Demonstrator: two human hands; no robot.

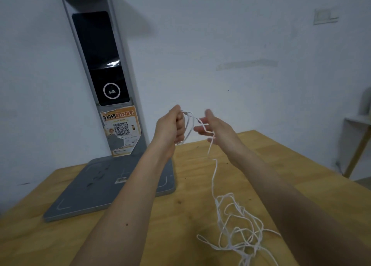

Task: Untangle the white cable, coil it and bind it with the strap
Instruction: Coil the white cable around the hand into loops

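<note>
Head view: left hand (170, 127) grips few finished loops, right hand (214, 129) open guiding white cable (214, 177); tangle on tabletop (184, 215) remains, unbound.

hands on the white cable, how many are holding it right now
2. The left hand grips several gathered loops of the white cable; the right hand, fingers spread, has a strand running across them. The rest lies tangled on the wooden table.
</note>
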